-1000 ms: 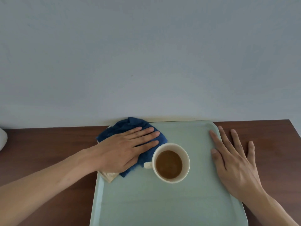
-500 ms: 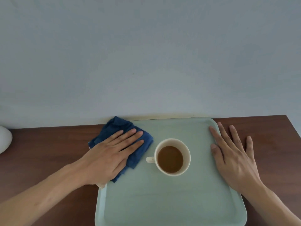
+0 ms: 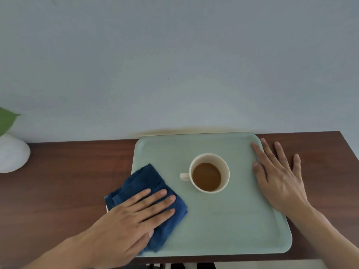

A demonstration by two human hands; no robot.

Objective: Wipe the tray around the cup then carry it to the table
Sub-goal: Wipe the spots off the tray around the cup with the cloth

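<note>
A pale green tray (image 3: 223,230) lies on a dark wooden surface against the wall. A cream cup (image 3: 209,172) of brown liquid stands upright near the tray's middle, handle pointing left. A folded dark blue cloth (image 3: 143,183) covers the tray's left edge, left of the cup and apart from it. My left hand (image 3: 132,220) presses flat on the cloth with fingers spread. My right hand (image 3: 279,177) rests flat and open across the tray's right rim, partly on the wood.
A white rounded vase (image 3: 11,154) with a green leaf (image 3: 6,120) stands at the far left by the wall. The wooden surface (image 3: 64,181) ends at a front edge just below the tray and at a right edge past my right hand.
My left hand has slid the cloth from the tray's far left corner toward me along the left side. The right hand and cup stay put. The view has tilted, showing the front edge.
</note>
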